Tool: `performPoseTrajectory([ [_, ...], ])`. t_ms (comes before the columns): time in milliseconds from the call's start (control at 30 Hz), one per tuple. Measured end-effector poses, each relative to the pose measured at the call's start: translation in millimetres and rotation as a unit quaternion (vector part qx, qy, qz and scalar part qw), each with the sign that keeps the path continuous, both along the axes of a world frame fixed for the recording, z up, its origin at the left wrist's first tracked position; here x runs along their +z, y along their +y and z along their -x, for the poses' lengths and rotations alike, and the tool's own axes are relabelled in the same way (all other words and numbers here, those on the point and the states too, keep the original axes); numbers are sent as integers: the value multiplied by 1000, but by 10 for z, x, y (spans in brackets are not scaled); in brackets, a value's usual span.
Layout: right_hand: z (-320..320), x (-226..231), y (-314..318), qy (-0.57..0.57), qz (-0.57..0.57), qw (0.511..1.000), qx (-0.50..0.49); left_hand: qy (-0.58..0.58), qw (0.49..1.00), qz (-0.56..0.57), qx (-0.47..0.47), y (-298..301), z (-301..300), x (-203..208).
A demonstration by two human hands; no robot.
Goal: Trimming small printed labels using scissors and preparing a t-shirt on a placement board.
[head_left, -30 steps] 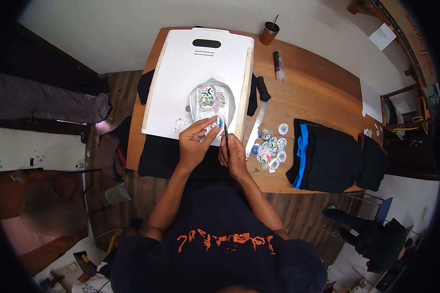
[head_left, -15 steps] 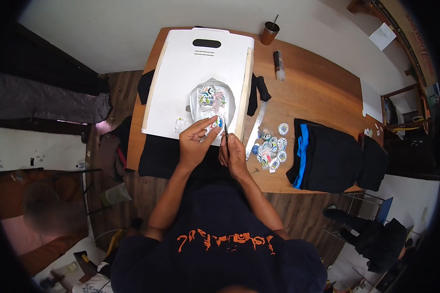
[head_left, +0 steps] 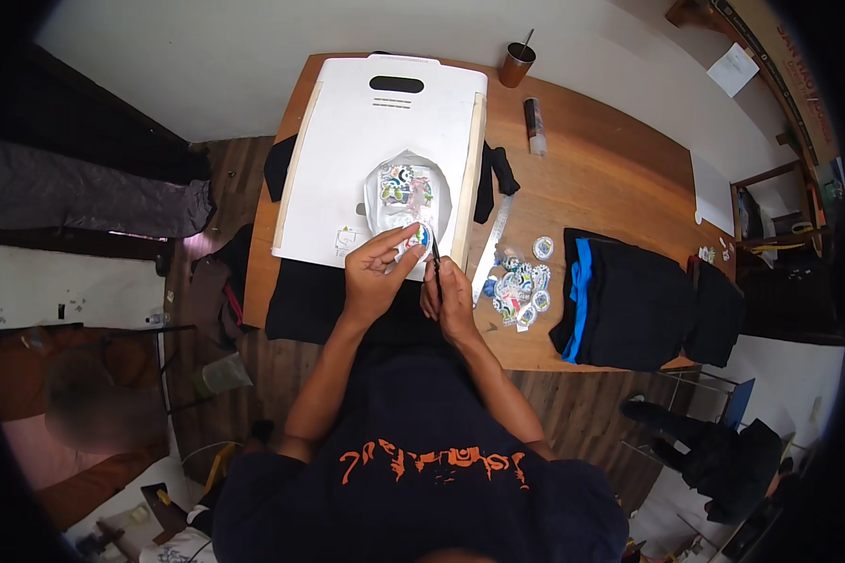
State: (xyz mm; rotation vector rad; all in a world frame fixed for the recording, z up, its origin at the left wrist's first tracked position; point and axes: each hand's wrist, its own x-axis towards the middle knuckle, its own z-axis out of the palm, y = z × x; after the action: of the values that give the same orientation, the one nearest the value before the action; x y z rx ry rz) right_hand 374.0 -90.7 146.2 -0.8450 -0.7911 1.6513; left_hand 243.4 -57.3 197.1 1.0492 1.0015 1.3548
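My left hand [head_left: 376, 272] pinches a small round printed sticker [head_left: 422, 235] with a blue design between thumb and fingers. Close against its right edge, my right hand [head_left: 450, 291] is closed round slim black scissors [head_left: 437, 261] that point away from me; their blades are too small to make out clearly. Just beyond both hands, a round whitish container [head_left: 446, 199] holds printed colourful pieces [head_left: 406, 185]. It rests on a white panel [head_left: 338, 141] with a dark slot near its far end.
Right of my hands, a metal ruler [head_left: 494, 246] lies by a pile of round stickers [head_left: 521, 293]. Folded black clothes [head_left: 624, 300] sit farther right on the wooden table [head_left: 620, 169]. A brown cup [head_left: 516, 66] and a tube [head_left: 535, 127] stand toward the back.
The sticker between my left fingers has turned slightly, and the scissors have shifted a little beside its edge. Both hands stay in nearly the same place.
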Motion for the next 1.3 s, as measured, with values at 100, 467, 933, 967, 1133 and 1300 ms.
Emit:
performPoseTrajectory([
  [100,-10,-9,5,-3,-7,1000,2,3,1000,4,-5,3,9,-10],
  [467,-22,-21,6,1,-2,1000,2,-6,1000,2,-11,19,18,-11],
  [933,-20,-22,-1,-12,-3,1000,0,-2,1000,11,-18,18,36,-22],
  [967,-20,-13,-4,-12,-3,1000,1,-2,1000,11,-18,18,40,-28],
  [1133,-26,18,-8,-2,11,1000,3,-17,999,6,-28,21,52,-57],
  [1300,-27,6,-3,-3,6,1000,5,-7,999,11,-35,18,71,-45],
])
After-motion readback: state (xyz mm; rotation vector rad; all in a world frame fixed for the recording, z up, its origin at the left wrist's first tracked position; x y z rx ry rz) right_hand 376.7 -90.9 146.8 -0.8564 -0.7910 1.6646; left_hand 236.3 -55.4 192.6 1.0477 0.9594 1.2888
